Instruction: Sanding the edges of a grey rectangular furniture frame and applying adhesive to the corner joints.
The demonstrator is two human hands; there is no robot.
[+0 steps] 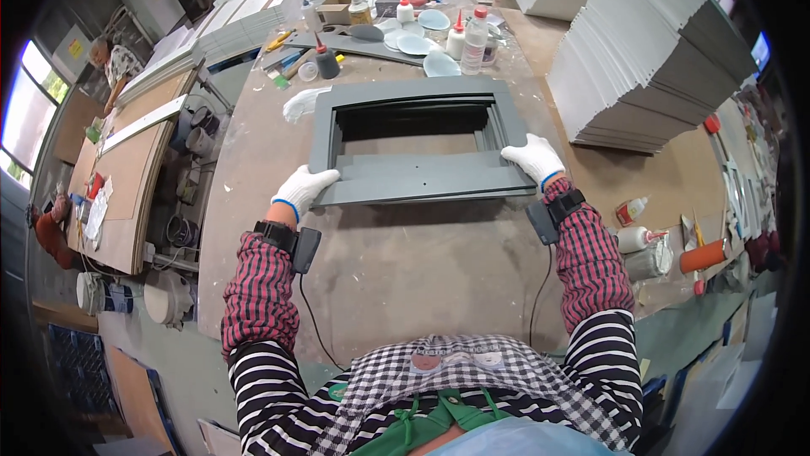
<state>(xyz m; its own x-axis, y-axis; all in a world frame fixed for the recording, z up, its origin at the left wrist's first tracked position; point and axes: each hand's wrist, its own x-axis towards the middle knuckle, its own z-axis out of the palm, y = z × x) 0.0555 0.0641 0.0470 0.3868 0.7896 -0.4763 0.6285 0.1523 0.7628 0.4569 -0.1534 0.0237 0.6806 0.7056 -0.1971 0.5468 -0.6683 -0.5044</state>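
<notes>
A stack of grey rectangular frames point(380, 189) lies on the worktable in front of me, with a wide opening through the middle. A flat grey strip with small holes runs along the near side. My left hand point(305, 189), in a white glove, grips the near left corner, thumb on top. At the right side, my right hand point(537, 160), gloved the same way, is closed on the edge, thumb reaching over the top. The fingers below both edges are mostly hidden. How many frames each hand holds I cannot make out.
Glue bottles point(326, 59), pale blue discs point(413, 44) and a clear plastic bottle point(475, 38) stand at the back of the worktable point(422, 279). A tall stack of white panels point(629, 51) rises at the right. More glue bottles point(634, 240) lie beyond my right arm. Other people work farther off.
</notes>
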